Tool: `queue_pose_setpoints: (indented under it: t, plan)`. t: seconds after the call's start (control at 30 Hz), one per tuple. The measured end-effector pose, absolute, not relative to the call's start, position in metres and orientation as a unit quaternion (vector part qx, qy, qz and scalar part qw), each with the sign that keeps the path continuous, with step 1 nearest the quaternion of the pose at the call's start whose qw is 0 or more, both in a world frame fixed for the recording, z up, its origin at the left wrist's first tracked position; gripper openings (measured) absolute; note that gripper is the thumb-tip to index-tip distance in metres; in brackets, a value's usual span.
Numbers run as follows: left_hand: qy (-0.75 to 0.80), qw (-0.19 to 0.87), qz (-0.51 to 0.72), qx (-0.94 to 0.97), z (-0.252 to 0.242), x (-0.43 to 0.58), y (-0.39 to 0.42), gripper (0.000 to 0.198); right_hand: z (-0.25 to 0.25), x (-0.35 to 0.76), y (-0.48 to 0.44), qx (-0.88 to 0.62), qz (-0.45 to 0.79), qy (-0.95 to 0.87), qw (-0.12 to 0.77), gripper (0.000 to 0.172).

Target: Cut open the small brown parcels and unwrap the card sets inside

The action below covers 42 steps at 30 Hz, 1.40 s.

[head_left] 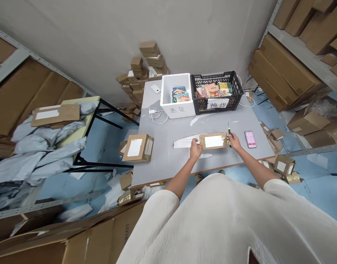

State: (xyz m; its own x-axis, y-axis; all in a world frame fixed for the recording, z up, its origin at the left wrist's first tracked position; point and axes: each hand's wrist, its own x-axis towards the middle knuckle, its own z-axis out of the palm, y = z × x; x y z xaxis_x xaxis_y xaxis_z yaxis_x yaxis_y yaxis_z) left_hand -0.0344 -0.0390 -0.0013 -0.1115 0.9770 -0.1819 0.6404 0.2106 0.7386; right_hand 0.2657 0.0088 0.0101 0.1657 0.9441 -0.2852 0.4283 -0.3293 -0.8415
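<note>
While the right hand (234,142) grips a tool (229,132), the box (213,141) lies leftward — left hand (196,149) clamping it.

The smartphone screen (250,139) is blurred (pixelated, really), the parcel label (213,141) too small to read, the lower-left carton (98,240) cut off.
</note>
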Motion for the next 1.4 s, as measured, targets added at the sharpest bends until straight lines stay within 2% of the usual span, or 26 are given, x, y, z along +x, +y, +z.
queue_pose_setpoints:
  t: [0.13, 0.23, 0.3, 0.47, 0.63, 1.03, 1.27, 1.4]
  plan:
    - [0.625, 0.275, 0.196, 0.704, -0.002, -0.032, -0.049, 0.058, 0.024, 0.27, 0.015, -0.696, 0.365, -0.535, 0.308, 0.069]
    - [0.609, 0.23, 0.134, 0.747, 0.0, -0.028, -0.053, 0.077, 0.041, 0.269, 0.02, -0.666, 0.349, -0.596, 0.28, 0.062]
    - [0.602, 0.221, 0.118, 0.758, 0.001, -0.024, -0.053, 0.082, 0.053, 0.264, 0.025, -0.632, 0.35, -0.649, 0.237, 0.053]
    - [0.596, 0.242, 0.125, 0.755, -0.002, -0.02, -0.046, 0.084, 0.072, 0.241, 0.045, -0.515, 0.318, -0.789, 0.104, 0.038]
    - [0.595, 0.253, 0.124, 0.753, -0.008, -0.018, -0.041, 0.087, 0.078, 0.212, 0.065, -0.476, 0.267, -0.838, 0.016, 0.039]
    - [0.594, 0.266, 0.15, 0.744, -0.011, -0.015, -0.039, 0.09, 0.093, 0.183, 0.081, -0.461, 0.179, -0.865, -0.089, 0.039]
    - [0.603, 0.223, 0.046, 0.765, 0.006, -0.017, -0.045, 0.09, 0.118, 0.186, 0.078, -0.461, 0.136, -0.857, -0.183, 0.04]
    - [0.602, 0.206, 0.016, 0.771, 0.012, -0.016, -0.047, 0.088, 0.128, 0.191, 0.075, -0.465, 0.133, -0.852, -0.199, 0.038]
